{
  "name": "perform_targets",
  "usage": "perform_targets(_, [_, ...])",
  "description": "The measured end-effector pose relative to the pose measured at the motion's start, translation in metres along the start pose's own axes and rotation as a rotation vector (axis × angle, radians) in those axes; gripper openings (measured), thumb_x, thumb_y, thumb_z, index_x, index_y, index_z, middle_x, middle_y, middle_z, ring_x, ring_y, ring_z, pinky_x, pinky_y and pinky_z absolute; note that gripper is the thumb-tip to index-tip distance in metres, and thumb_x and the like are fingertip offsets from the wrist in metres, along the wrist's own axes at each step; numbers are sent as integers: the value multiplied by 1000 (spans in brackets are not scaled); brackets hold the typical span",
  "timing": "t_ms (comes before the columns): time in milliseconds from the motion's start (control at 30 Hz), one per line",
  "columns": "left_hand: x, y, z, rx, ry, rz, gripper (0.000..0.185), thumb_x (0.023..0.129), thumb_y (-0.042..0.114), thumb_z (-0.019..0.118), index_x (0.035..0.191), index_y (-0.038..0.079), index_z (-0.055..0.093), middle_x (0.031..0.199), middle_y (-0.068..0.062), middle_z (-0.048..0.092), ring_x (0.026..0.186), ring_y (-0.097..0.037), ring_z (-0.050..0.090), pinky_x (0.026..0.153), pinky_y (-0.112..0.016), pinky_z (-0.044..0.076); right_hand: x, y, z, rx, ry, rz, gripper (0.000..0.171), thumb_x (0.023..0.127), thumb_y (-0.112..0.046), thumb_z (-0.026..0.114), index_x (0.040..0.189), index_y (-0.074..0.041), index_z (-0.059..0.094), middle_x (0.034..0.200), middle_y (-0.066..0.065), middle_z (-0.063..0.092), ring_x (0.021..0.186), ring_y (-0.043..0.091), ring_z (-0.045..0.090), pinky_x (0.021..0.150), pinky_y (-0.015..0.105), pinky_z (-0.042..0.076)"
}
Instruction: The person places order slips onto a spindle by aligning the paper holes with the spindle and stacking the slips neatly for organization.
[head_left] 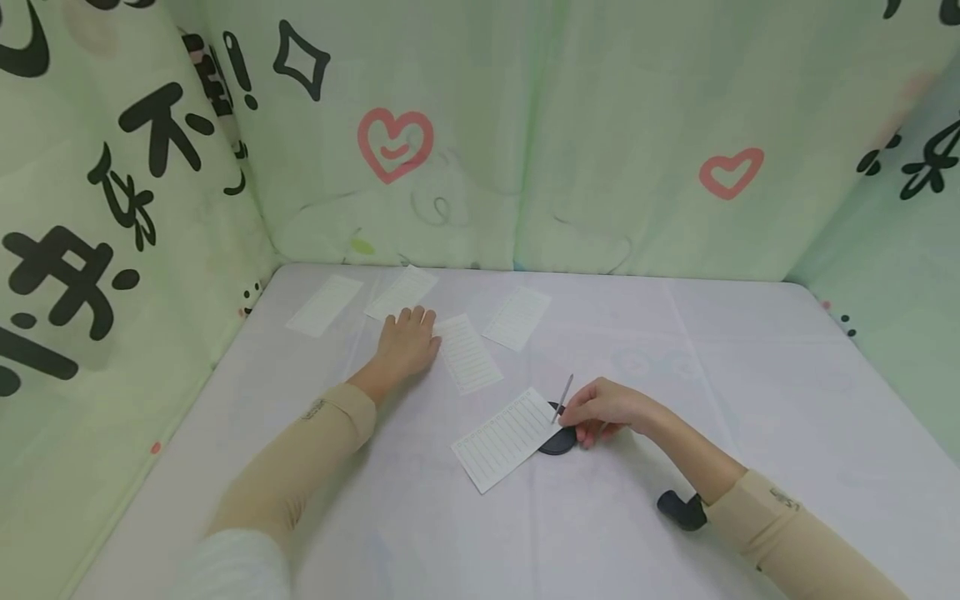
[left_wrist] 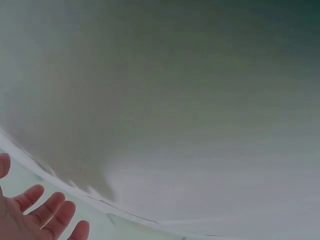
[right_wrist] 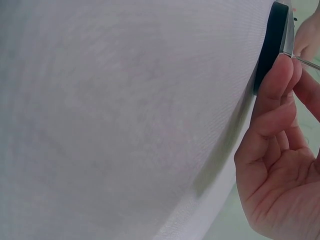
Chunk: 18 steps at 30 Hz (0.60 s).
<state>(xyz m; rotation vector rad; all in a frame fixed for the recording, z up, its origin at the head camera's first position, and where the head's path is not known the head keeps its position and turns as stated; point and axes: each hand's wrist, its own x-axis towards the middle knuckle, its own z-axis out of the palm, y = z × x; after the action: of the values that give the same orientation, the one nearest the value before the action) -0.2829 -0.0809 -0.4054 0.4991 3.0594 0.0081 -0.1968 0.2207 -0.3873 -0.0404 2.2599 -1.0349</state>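
My right hand [head_left: 600, 410] pinches the right corner of a ruled paper slip [head_left: 502, 442]. A thin metal spike [head_left: 564, 395] rises beside my fingertips at that corner. Its round black base [head_left: 558, 443] lies on the table, partly hidden by the slip and fingers. The right wrist view shows the base [right_wrist: 272, 42] edge-on, with paper on its upper side and the thumb at its edge. My left hand [head_left: 407, 343] reaches forward with loosely extended fingers; the fingertips overlap the near edge of a far slip [head_left: 405, 287]. Another slip [head_left: 467, 354] lies right of that hand.
More ruled slips lie at the back: one at the far left [head_left: 324, 305] and one right of centre [head_left: 517, 318]. A small black object [head_left: 682, 510] shows at the right sleeve cuff. Printed green curtains [head_left: 615, 167] enclose the white-covered table [head_left: 675, 350].
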Motion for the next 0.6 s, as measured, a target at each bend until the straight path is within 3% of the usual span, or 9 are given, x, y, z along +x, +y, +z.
perform_targets(267, [19,5,7,-22,-97,-58,58,97,43,30,139,2,30,139,-17,33,128,-32,30,101,-50,26,1,1,0,0,0,2,14,81,-21,66,81,-6,68,56,-1,58,52,11,58,48,21,36])
perform_targets(600, [22,18,13,19,-155,-60,64,97,46,29,139,-1,25,140,-17,28,129,-32,27,103,-49,25,2,2,0,0,-2,-7,14,81,-20,66,81,-6,68,55,-1,58,52,11,58,48,21,36])
